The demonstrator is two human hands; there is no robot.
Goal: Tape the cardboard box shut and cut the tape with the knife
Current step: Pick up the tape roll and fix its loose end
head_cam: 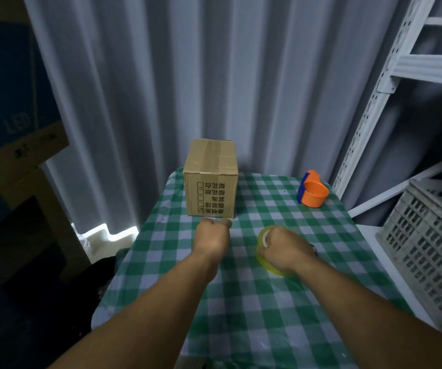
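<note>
A small brown cardboard box (210, 179) stands upright at the far left of the checked table, its top flaps closed, printed characters on its front. My left hand (211, 237) is a closed fist just in front of the box, holding nothing I can see. My right hand (285, 250) grips a yellowish roll of clear tape (263, 241) that rests on the table, to the right of the box. An orange holder with a blue part (313, 193) stands at the far right of the table. I cannot make out a knife.
The table wears a green and white checked cloth (254, 302). A grey plastic crate (427, 251) and a white metal shelf frame (374, 102) stand to the right. Curtains hang behind. Large cardboard boxes (14, 145) are stacked on the left.
</note>
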